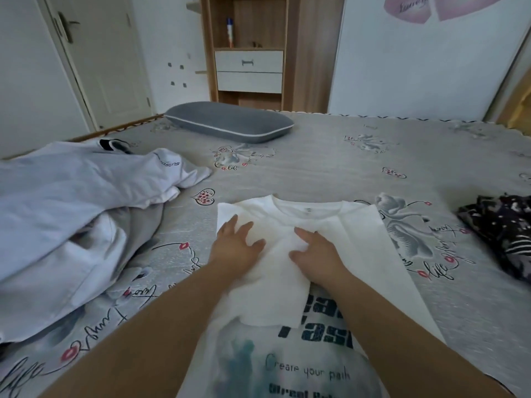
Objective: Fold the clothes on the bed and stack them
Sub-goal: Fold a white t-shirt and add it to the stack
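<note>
A white T-shirt (287, 254) is lying flat on the bed (330, 168), occupying the centre and lower centre of the frame, with its neckline pointing toward the upper part of the frame and dark printed lettering showing near the bottom edge. One sleeve panel is lying folded in across the chest, covering part of the print. Both forearms are extending up from the bottom of the frame, converging on the garment. The left hand (237, 244) is resting palm down on the left portion of the shirt, fingers straight and spread, gripping nothing. The right hand (316, 251) is lying palm down on the folded panel just beside it, its fingers reaching toward the centre and appearing loosely extended; they are pressing on the cloth rather than pinching it. A heap of unfolded white and grey clothes (71, 214) is sitting at the left of the frame. A dark patterned garment (500, 234) is lying at the right edge. A grey pillow (230, 122) is resting at upper centre.
</note>
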